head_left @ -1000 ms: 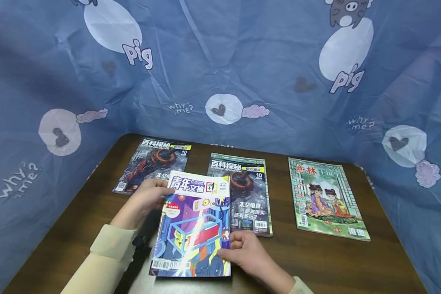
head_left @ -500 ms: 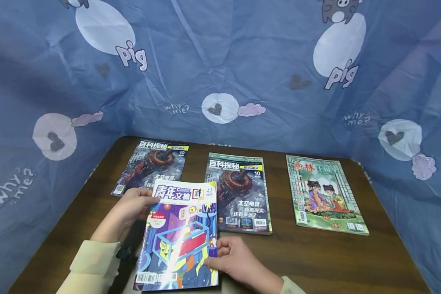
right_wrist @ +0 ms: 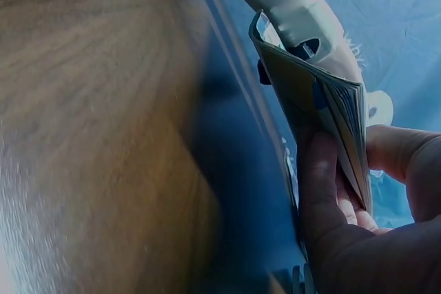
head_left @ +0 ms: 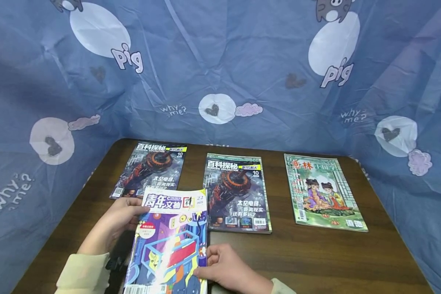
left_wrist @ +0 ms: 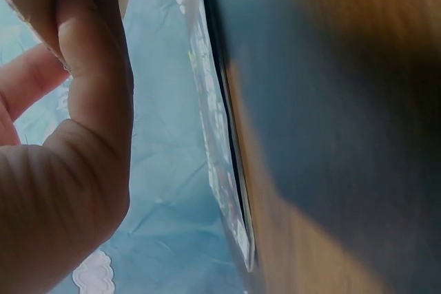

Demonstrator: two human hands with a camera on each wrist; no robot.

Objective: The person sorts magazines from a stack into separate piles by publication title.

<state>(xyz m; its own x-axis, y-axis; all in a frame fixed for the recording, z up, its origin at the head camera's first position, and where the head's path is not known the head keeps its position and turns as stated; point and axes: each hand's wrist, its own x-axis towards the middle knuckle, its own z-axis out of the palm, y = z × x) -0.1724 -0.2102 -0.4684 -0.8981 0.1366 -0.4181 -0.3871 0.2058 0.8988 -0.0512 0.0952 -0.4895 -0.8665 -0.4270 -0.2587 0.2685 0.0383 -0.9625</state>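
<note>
Between my two hands is a colourful magazine [head_left: 169, 245] with a purple title on white, held above the table and overlapping part of a dark magazine in the head view. My left hand [head_left: 114, 224] pinches its upper left edge, thumb on the cover. My right hand [head_left: 231, 265] grips the lower right edge, thumb on top and fingers underneath. In the right wrist view, the magazine's page edges [right_wrist: 351, 122] show between thumb and fingers. The left wrist view shows the left hand's [left_wrist: 89, 115] side, with its fingertips mostly hidden.
A dark science magazine [head_left: 147, 169] lies at the table's back left. A matching one [head_left: 237, 196] tops a green-edged magazine in the middle. To the right lies a green magazine [head_left: 325, 196] with two cartoon figures. Blue printed cloth [head_left: 220, 61] hangs behind the wooden table [head_left: 316, 257].
Both hands have drawn the held magazine left and toward the body, uncovering more of the middle dark magazine. The head view has shifted slightly. Both grips stay the same.
</note>
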